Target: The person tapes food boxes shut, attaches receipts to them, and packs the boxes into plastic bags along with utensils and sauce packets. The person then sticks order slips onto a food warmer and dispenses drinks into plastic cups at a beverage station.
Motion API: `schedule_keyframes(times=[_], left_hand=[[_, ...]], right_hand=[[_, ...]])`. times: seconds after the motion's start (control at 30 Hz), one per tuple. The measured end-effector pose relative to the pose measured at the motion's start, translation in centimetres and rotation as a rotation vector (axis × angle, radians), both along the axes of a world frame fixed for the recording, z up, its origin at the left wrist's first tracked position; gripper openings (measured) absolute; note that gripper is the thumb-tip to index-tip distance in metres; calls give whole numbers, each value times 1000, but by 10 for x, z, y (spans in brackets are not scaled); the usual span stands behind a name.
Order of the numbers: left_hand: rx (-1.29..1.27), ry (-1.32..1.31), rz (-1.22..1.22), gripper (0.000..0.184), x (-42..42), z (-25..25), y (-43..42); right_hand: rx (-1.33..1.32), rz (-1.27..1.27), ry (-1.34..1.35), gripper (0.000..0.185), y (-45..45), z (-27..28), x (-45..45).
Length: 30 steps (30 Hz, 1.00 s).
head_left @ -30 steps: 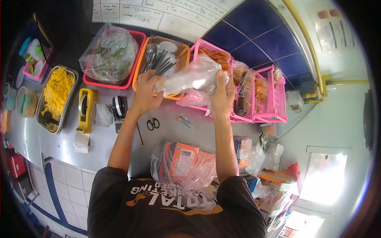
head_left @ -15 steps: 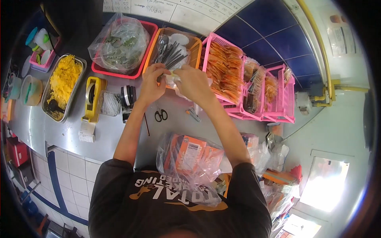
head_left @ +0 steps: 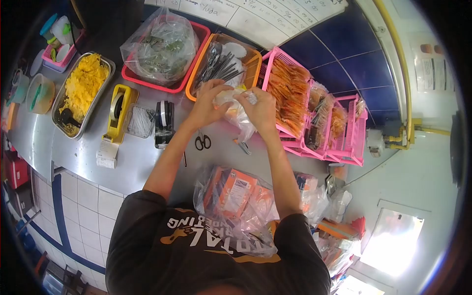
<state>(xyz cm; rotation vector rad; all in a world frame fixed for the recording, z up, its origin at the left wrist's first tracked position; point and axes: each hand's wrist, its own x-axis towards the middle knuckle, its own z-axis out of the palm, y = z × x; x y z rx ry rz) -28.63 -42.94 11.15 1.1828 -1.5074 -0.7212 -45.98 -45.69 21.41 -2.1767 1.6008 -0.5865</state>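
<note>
Between my hands a thin, clear plastic bag (head_left: 239,118) hangs in front of the orange basket (head_left: 191,94), something whitish and a bit of yellow showing at its top. My left hand (head_left: 209,104) grips the bag's left side, thumb pointing inward. On the other side my right hand (head_left: 260,109) pinches the bag's upper edge with thumb and fingers. The bag's contents are too small to make out. Dark plastic cutlery (head_left: 223,69) lies in the orange basket, just beyond my fingers.
Black-handled scissors (head_left: 202,142) and a yellow tape dispenser (head_left: 117,118) lie on the steel counter. A pink basket (head_left: 268,73) of orange packets stands right. At left is a metal tray (head_left: 109,73) of yellow food. Bagged orange boxes (head_left: 236,194) sit close to my body.
My hands have come slightly right and back from the orange basket, farther apart. The plastic bag between them now shows more fully. The whole view has shifted a little.
</note>
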Motion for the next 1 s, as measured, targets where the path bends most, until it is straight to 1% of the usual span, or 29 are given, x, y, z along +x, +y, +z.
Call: schedule_keyframes(times=[0.03, 0.07, 0.13, 0.17, 0.23, 0.37, 0.43, 0.47, 0.53, 0.57, 0.63, 0.77, 0.87, 0.93, 1.0], left_hand=[[-25, 54, 0, 39, -4, -4, -4], [-27, 54, 2, 39, -7, -12, -7], [-23, 55, 19, 39, -14, -23, -14], [-27, 57, 19, 39, -15, -20, -15], [11, 29, 38, 37, -16, -15, -14], [-17, -9, 14, 37, -14, -2, -11], [37, 357, -111, 33, -17, 2, -13], [36, 355, -109, 33, -17, -1, -15], [111, 491, -144, 29, -17, -6, -21], [110, 492, -143, 29, -16, -5, -21], [176, 638, -168, 25, -13, -4, -20], [204, 713, -183, 23, -11, 2, -16], [174, 760, -161, 24, -12, 5, -13], [208, 910, -150, 28, -13, 6, -11], [257, 951, -151, 25, -12, 5, -12]], right_hand=[[39, -28, -126, 26, -1, 0, -2], [38, -26, -126, 26, -1, 0, -3], [-49, -40, -345, 20, 0, 0, -5], [-53, -39, -344, 20, 0, 3, -6], [-8, -95, -495, 17, 2, 9, -7], [9, -139, -523, 16, 0, 4, -13], [8, -147, -477, 16, 0, -1, -15], [8, -144, -479, 16, 0, -3, -14], [54, -185, -567, 16, -1, -6, -15], [54, -184, -566, 16, 0, -5, -14], [25, -171, -580, 16, 1, -2, -14], [-38, -158, -573, 16, 3, -5, -15], [-65, -179, -569, 16, 4, -7, -16], [-91, -207, -549, 18, 7, -9, -14], [-104, -220, -527, 19, 7, -11, -16]])
